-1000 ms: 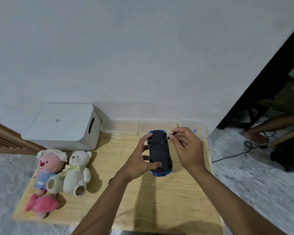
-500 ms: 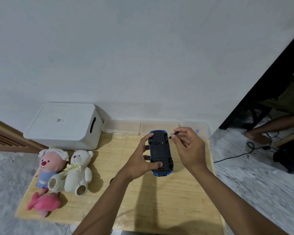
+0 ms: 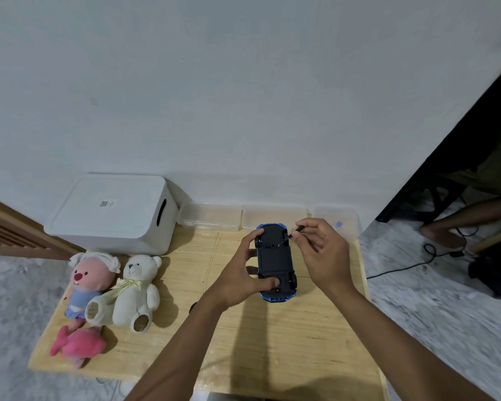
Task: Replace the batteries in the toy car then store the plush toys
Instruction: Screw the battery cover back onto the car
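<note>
The blue toy car [image 3: 275,257] is turned upside down, its black underside facing up, over the far right part of the desk [image 3: 272,342], a little in from the far edge. The left hand [image 3: 237,277] grips it from the left side. Its thumb presses on the underside near the end closest to the person, and its index finger curls round the far left wheel. I cannot tell if the car rests on the wood or is held just above it.

The right hand [image 3: 324,256] pinches a small dark screwdriver [image 3: 297,230] between the thumb and the fingertips, with the other fingers loosely curled. The thin metal tip meets the underside of the car close to the far right wheel.

Three plush toys lie along the left edge of the desk. A pink plush beaver [image 3: 88,280] with a white cap and a blue outfit is nearest to that edge. A white teddy bear [image 3: 136,287] lies just beside it on the right, touching it. A pink plush fish [image 3: 78,344] lies at the near left corner.

A white storage box [image 3: 113,212] stands at the far left corner, its lid on and a dark handle slot in its right wall. Three clear plastic containers [image 3: 273,217] stand in a row along the far edge, against the wall
</note>
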